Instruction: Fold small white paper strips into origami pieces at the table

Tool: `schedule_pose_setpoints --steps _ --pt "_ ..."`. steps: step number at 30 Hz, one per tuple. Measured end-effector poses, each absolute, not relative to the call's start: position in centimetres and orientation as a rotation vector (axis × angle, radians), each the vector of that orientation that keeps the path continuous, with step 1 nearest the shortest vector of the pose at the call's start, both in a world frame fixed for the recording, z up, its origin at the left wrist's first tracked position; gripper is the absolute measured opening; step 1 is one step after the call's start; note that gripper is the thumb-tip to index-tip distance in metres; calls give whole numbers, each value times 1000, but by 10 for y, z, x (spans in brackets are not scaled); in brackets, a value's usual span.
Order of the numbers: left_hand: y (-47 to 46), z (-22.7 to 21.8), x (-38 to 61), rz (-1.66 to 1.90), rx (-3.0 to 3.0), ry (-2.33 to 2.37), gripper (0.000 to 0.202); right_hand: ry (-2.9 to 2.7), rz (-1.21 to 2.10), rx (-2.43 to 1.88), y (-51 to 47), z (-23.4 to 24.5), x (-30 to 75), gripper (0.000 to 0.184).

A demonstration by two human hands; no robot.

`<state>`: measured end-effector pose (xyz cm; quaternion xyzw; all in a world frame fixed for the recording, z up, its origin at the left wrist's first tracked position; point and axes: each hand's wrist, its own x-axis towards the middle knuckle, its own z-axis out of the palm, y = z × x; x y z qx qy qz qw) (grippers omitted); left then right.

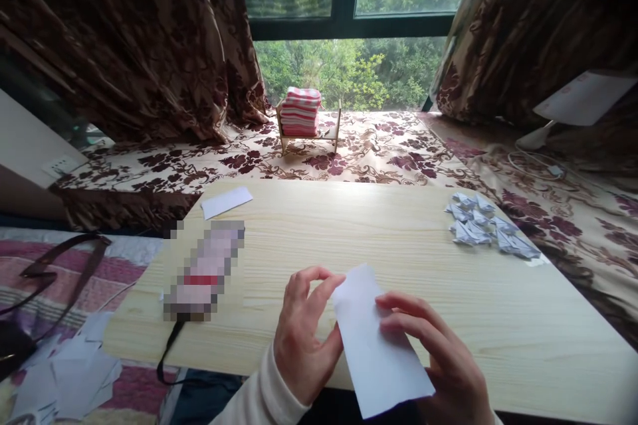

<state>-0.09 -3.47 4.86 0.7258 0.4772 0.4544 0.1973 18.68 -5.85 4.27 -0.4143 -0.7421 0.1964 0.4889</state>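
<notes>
A white paper strip (373, 345) lies tilted over the near edge of a light wooden table (389, 239). My left hand (302, 329) pinches the strip's upper left edge with curled fingers and thumb. From the right, my right hand (443, 358) grips the paper, its fingers pressed on the top face. Both hands are closed on the sheet.
A pile of several folded white paper pieces (486, 226) sits at the table's right. A small white slip (226, 202) lies at the far left, near a blurred-out object (204, 272) with a black cord. Loose paper sheets (70, 372) lie on the floor bedding; a striped stack (299, 111) stands by the window.
</notes>
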Motion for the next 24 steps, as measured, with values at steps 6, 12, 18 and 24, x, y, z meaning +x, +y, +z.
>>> schedule_pose_setpoints --steps 6,12,18,24 --pt "-44 53 -14 1158 1593 1359 30 -1814 395 -1069 -59 36 187 26" --pt "-42 49 -4 1056 1110 1281 41 -1786 405 -1052 -56 33 169 31" --pt "-30 48 -3 1080 1068 1270 59 -1506 677 -1177 -54 28 171 21" --pt "-31 45 -2 1007 1084 1251 46 -1271 1259 -1281 -39 31 173 29"
